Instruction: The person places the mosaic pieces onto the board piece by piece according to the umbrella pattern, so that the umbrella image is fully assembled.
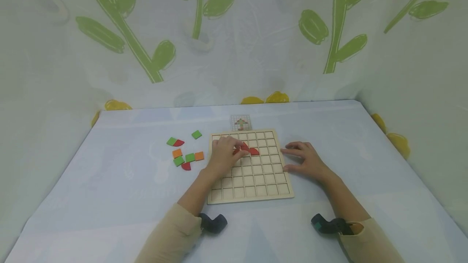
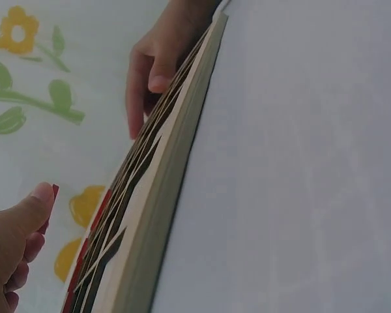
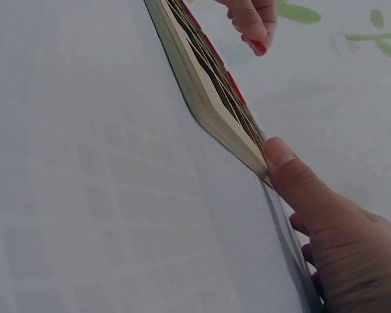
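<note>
My left hand (image 1: 224, 153) is over the upper left part of a wooden grid board (image 1: 252, 181). Between thumb and fingers it pinches a red piece (image 2: 50, 210), held above the board in the left wrist view. Red quarter-round pieces (image 1: 254, 151) lie in the board's upper cells, partly covered by that hand. At the board's right edge is my right hand (image 1: 306, 161), fingers extended and thumb apart. In the right wrist view, its thumb (image 3: 283, 156) touches the rim near a corner.
Left of the board lie loose flat pieces: several green squares (image 1: 190, 157), orange squares (image 1: 199, 156) and red quarter-rounds (image 1: 186, 166). A small pattern card (image 1: 241, 122) sits behind the board's far edge. Dark wrist devices (image 1: 213, 223) stick out at both cuffs.
</note>
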A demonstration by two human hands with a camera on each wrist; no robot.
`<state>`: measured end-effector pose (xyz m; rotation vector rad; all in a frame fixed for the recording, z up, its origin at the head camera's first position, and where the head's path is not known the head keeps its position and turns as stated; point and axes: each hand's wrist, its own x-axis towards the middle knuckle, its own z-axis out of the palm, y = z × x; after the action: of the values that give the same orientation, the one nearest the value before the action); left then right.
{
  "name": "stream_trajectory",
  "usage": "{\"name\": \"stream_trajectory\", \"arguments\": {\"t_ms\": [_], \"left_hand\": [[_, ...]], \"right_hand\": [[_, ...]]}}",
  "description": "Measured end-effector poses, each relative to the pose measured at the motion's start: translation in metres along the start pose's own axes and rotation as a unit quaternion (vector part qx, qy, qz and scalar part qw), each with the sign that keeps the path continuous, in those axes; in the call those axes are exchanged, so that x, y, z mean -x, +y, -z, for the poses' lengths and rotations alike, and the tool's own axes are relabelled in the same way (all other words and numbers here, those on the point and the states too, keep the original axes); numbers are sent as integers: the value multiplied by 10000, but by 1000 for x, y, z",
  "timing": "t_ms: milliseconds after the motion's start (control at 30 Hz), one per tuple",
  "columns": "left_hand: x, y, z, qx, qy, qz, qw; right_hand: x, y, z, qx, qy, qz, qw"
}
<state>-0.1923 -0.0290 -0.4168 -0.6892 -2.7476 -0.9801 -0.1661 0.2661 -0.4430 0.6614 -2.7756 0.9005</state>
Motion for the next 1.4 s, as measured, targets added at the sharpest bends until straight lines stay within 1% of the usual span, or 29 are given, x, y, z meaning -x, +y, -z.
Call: {"name": "stream_trajectory", "arguments": {"t_ms": [100,233,367,467,567,667,833,1033,1200,1400], "left_hand": [[-3,7,-5,3,-66,-136,9999],[-6,15,-12,25,-206,-222,9995],[-8,21,-19,47,-342,-218,9992],[-9,25,-25,11,-383,-249,9990],[-9,30,-28,-108,-363,-344,9987],[-10,35,-31,-278,-404,-361,9981],[-11,37,-37,-473,-537,-271,9971],[-11,37,-40,-619,-636,-248,9957],[-10,37,-40,-745,-635,-195,9950],[-8,36,-41,-758,-616,-127,9951]], "right_hand": [[0,0,1,8,-10,-6,10000],[0,0,1,39,4,15,10000],[0,-1,1,-8,14,39,10000],[0,-2,0,-60,-51,-5,10000],[1,-2,-1,-52,-111,-66,9999],[1,-1,-1,-32,-123,-84,9999],[0,-2,1,-3,-120,-91,9999],[-1,-2,1,38,-107,-84,9999],[-1,-2,2,45,-106,-102,9999],[-1,-3,2,37,-103,-111,9999]]}}
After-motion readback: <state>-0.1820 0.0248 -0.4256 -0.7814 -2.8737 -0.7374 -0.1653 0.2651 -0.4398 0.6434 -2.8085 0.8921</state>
